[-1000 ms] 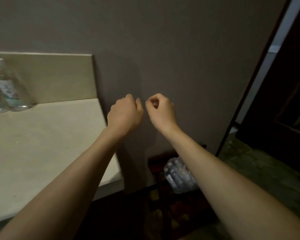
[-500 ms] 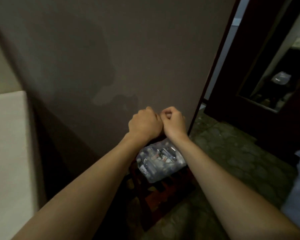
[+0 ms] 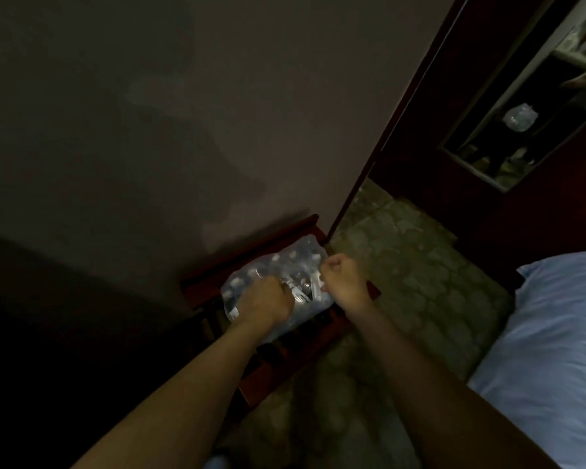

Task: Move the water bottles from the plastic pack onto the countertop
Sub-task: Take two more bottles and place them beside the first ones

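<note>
From the head view, looking steeply down in a dim room, the plastic pack [image 3: 274,282] of water bottles [image 3: 300,257] lies on a low dark-red wooden stand [image 3: 251,245] set against the grey wall [image 3: 183,113], just left of a dark door frame [image 3: 403,113]. The bottles sit inside the clear wrap, their pale caps showing through the film at the far side of the pack. Both bare forearms reach in from the near edge. The left hand [image 3: 268,302] rests on the near left part of the pack with its fingers curled down into the film, gripping the plastic. The right hand [image 3: 340,277] is at the pack's right edge, clenched into a fist with a strip of the wrap pinched in it. Between the two hands the film looks stretched and torn, though the blur keeps me from telling how far it is open. The patterned greenish floor [image 3: 403,265] spreads to the right of the stand. A pale blue bed cover [image 3: 548,333] fills the near right corner. Far right, a dark-framed mirror [image 3: 521,130] shows a small reflection of a wrapped pack.
</note>
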{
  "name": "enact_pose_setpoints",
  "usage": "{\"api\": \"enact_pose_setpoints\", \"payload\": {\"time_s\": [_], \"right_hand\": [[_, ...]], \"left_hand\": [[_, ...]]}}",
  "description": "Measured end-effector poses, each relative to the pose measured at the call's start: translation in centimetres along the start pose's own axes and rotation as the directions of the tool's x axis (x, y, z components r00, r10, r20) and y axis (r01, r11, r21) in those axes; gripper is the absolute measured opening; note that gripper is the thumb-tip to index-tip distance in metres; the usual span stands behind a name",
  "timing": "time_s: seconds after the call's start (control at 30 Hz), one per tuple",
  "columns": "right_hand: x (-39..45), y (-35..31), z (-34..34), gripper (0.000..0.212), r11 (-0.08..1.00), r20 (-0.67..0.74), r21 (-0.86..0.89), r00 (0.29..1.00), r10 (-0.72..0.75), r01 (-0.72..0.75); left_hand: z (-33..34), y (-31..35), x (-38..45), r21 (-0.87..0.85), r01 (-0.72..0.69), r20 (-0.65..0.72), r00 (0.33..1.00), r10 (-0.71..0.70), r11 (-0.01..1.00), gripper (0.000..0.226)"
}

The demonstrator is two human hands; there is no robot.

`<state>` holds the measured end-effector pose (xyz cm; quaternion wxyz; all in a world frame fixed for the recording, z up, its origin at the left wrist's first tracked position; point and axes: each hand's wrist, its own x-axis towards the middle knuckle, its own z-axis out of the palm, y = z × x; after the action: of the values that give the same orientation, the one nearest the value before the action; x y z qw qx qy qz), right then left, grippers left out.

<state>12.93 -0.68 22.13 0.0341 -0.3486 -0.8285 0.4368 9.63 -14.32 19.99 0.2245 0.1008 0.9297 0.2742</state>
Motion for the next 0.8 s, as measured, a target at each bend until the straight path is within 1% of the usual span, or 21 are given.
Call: {"api": "enact_pose_setpoints", "payload": {"time_s": [0.1,0.17,0.23,0.27,0.33,0.37,0.43,0.5,0.53,0.6,0.67,0.8], "right_hand": [[2.6,1.5,1.5,0.016,0.999,0.041,-0.014,0.998,0.052,-0.051],[4.3,2.6,2.3,0.010,0.997,0.082,-0.031,0.994,0.075,-0.072],[6.4,3.8,3.0,0.010,0.994,0.135,-0.074,0.987,0.090,-0.081],[7.6,4.5,3.3,0.012,0.991,0.171,-0.087,0.979,0.115,-0.101],[10.0,5.7,4.1,0.024,0.984,0.251,-0.121,0.955,0.160,-0.133],[11.4,6.2,4.4,0.028,0.979,0.291,-0.148,0.940,0.176,-0.138],[14.2,7.4,5.2,0.022,0.967,0.365,-0.215,0.907,0.212,-0.139],[16.6,8.8,6.0,0.015,0.953,0.427,-0.272,0.870,0.246,-0.136],[17.5,9.5,6.4,0.016,0.947,0.461,-0.296,0.849,0.259,-0.129],[19.0,11.1,7.2,0.025,0.940,0.533,-0.323,0.800,0.276,-0.109],[20.2,12.5,8.3,0.030,0.938,0.594,-0.331,0.751,0.290,-0.100],[22.2,14.4,10.4,0.042,0.910,0.669,-0.411,0.661,0.339,-0.051]], "left_hand": [[1.5,-1.3,2.6,-0.030,0.027,0.052,0.998,-0.026,0.999,0.038],[2.4,-1.7,4.4,-0.058,0.037,0.083,0.996,-0.032,0.998,0.037],[3.6,-1.9,6.4,-0.091,0.063,0.105,0.993,-0.053,0.994,0.029],[4.2,-1.9,7.4,-0.104,0.084,0.108,0.992,-0.072,0.991,0.026],[5.5,-1.7,9.5,-0.122,0.136,0.116,0.986,-0.122,0.983,0.028],[6.1,-1.4,10.5,-0.124,0.160,0.136,0.980,-0.143,0.979,0.028],[7.5,-1.0,12.5,-0.126,0.205,0.182,0.967,-0.180,0.971,0.026],[9.1,-0.6,14.2,-0.155,0.291,0.219,0.942,-0.255,0.944,0.030],[9.9,-0.4,14.7,-0.163,0.336,0.245,0.925,-0.292,0.928,0.031],[11.7,-0.2,15.6,-0.173,0.430,0.275,0.885,-0.376,0.886,0.032],[13.3,-0.1,16.5,-0.218,0.523,0.272,0.843,-0.464,0.824,0.032],[15.9,-0.2,18.5,-0.220,0.623,0.277,0.778,-0.564,0.751,0.034]]}}
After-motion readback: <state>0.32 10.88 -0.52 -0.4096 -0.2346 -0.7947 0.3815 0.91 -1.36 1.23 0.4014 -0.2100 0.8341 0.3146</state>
